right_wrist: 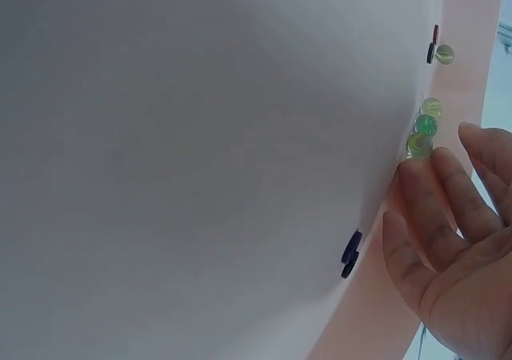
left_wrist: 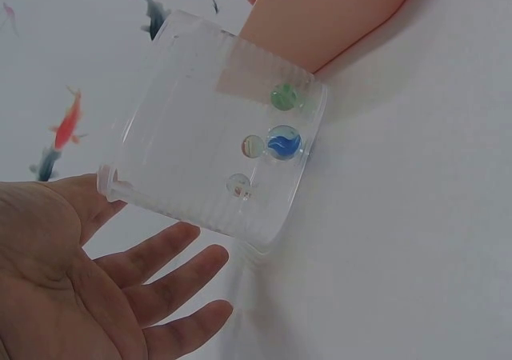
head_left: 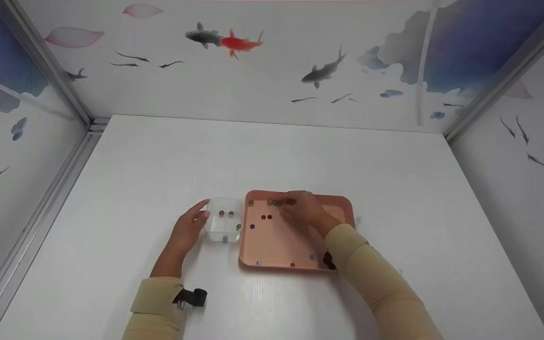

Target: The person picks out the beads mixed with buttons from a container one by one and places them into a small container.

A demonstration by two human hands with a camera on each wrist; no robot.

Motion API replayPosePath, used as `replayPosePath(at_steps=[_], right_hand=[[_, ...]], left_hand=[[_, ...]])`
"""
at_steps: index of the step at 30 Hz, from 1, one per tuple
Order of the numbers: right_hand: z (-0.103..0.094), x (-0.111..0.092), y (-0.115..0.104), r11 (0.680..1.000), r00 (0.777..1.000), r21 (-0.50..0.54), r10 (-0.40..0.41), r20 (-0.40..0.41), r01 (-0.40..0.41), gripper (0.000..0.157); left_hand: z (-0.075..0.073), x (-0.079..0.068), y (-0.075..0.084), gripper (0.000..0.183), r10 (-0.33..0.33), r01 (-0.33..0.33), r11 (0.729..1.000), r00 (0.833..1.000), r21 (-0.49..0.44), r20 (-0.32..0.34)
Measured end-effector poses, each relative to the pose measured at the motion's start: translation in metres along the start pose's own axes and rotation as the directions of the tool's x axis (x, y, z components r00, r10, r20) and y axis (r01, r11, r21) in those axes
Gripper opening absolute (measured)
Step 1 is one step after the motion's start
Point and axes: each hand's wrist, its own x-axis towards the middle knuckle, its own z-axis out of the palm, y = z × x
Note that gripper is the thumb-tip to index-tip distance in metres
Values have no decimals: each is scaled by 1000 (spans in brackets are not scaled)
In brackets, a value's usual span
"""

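Beige sleeves point(head_left: 156, 297) lie closest, then the pink tray point(head_left: 276, 245). My left hand point(head_left: 188, 231), fingers spread apart, is at the side of the clear container point(head_left: 217, 226), which holds four marbles point(left_wrist: 284, 142). My right hand point(head_left: 306, 208), fingers loosely parted, reaches three greenish marbles point(right_wrist: 426, 126) along the tray's far side. Beyond stands a fish-painted wall point(head_left: 253, 94).

- Head view: soft, greyish light, with a pale sheen on the tabletop point(head_left: 262, 302) below the tray point(head_left: 272, 245).
- Faint, soft-edged shadows beside the sleeves point(head_left: 385, 288) and along the tray's near edge.
- Marbles point(head_left: 221, 213) look small and soft there.
- Left wrist view: dim, flat; weak glints on the clear box point(left_wrist: 184, 80).
- Right wrist view: murky, darker leftward.
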Motion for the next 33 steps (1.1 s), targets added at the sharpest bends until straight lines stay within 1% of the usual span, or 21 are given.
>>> replayPosePath(at_steps=[6, 12, 17, 21, 25, 28, 33], right_hand=[[2, 0, 0, 1000, 1000, -30, 3, -8, -3, 31], [4, 0, 0, 998, 1000, -57, -19, -20, 18, 32], [6, -1, 2, 990, 996, -123, -70, -51, 63, 33], [7, -1, 2, 979, 993, -182, -101, -68, 87, 30], [8, -2, 0, 979, 996, -193, -73, -60, 60, 32], [8, -3, -2, 980, 997, -198, -49, -56, 37, 34], [8, -4, -4, 975, 997, -221, -36, -62, 21, 34]], left_hand=[[0, 0, 1, 47, 6, -6, 1000, 1000, 15, 0], [0, 2, 0, 47, 2, -2, 999, 1000, 35, -2], [0, 1, 0, 47, 9, -8, 1000, 1000, 21, -3], [1, 1, 0, 48, -6, 6, 1000, 1000, 27, -10], [2, 2, 1, 48, -10, 11, 999, 1000, 53, -16], [2, 2, 0, 47, 1, 0, 998, 1000, 56, -19], [2, 1, -1, 47, 24, -23, 998, 999, 59, -23]])
